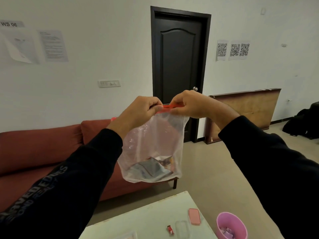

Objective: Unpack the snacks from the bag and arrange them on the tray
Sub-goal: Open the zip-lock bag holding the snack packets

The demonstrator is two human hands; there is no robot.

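While the bag (153, 144) hangs in mid-air above the table (146, 219), the left hand (143, 109) and right hand (188, 104) each pinch its red top strip (166, 107) (fingers curled tight). Snacks (153, 168) lie in the bag's bottom.

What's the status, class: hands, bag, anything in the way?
Left hand and right hand both pinch the red zip strip. Bag held up in the air, snacks at its bottom. Nothing in the way.
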